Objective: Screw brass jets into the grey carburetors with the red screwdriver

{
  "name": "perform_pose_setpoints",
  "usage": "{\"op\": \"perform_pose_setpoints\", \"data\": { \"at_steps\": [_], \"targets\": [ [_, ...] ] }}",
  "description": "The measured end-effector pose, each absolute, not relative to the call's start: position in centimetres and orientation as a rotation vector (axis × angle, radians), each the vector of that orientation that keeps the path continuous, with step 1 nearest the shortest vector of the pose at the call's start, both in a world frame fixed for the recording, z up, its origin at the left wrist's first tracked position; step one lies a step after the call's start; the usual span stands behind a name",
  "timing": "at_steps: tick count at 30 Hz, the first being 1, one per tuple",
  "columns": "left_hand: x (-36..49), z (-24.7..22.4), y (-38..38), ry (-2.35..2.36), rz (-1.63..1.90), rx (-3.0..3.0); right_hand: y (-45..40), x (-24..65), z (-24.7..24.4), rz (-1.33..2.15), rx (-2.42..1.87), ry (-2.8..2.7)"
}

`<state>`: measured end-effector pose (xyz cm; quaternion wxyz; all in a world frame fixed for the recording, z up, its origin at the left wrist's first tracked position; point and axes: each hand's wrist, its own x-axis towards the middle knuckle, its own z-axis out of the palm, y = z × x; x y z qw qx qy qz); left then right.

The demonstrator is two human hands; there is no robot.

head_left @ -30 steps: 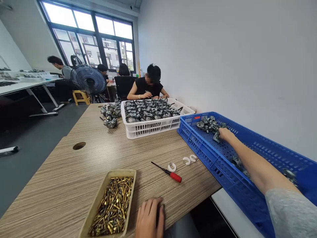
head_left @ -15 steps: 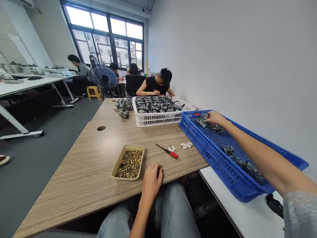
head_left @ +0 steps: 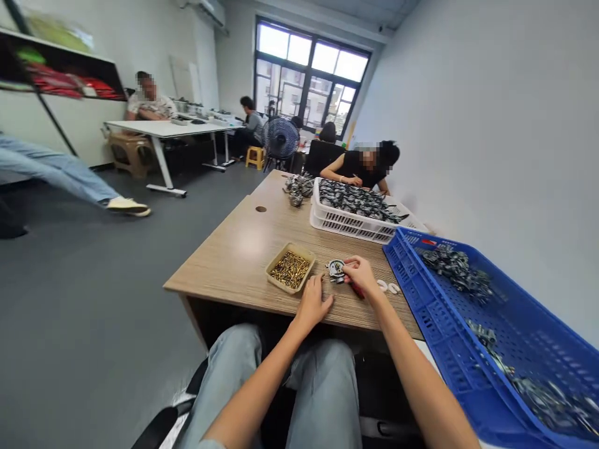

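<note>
My right hand pinches a small grey metal carburetor body over the wooden table, its open round side facing up. My left hand lies on the table near the front edge, fingers and thumb apart, holding nothing. Just beyond its fingertips is a beige tray filled with small brass jets. The red handle of a screwdriver shows below my right hand, which hides the rest of it. White C-shaped pieces lie to the right of that hand.
A blue crate with heaps of metal parts stands at the right. Farther back, a white basket is full of assembled carburetors, with more piled beside it. A co-worker sits behind the basket. The table ends at the left.
My right hand has come out of the blue crate to the table with a carburetor body. The view has swung left. My left hand still rests beside the tray.
</note>
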<state>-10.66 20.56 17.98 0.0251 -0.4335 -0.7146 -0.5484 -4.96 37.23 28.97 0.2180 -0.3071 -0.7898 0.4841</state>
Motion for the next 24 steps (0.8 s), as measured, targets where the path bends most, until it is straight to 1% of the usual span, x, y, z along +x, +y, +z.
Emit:
{"op": "perform_pose_setpoints", "data": {
  "at_steps": [3, 7, 15, 20, 24],
  "targets": [
    [-10.5, 17.9, 20.7, -2.196, -1.735, -1.309, 35.5, -4.9, 27.3, 1.510, -0.798, -2.143],
    [-10.5, 17.8, 20.8, -2.171, -1.763, -1.326, 35.3, -4.2, 26.5, 1.684, -0.789, -2.089],
    [-10.6, 18.2, 20.7, -2.235, -1.783, -1.355, 36.5, -2.1, 24.3, 1.856, -0.821, -2.032],
    [-10.3, 18.9, 20.4, -2.375, -1.557, -1.371, 37.1, -0.8, 23.1, 1.770, -0.833, -2.110],
    [-10.0, 19.8, 20.1, -2.448, -1.384, -1.437, 39.5, 0.2, 23.6, 1.480, -0.904, -2.211]
  ]
}}
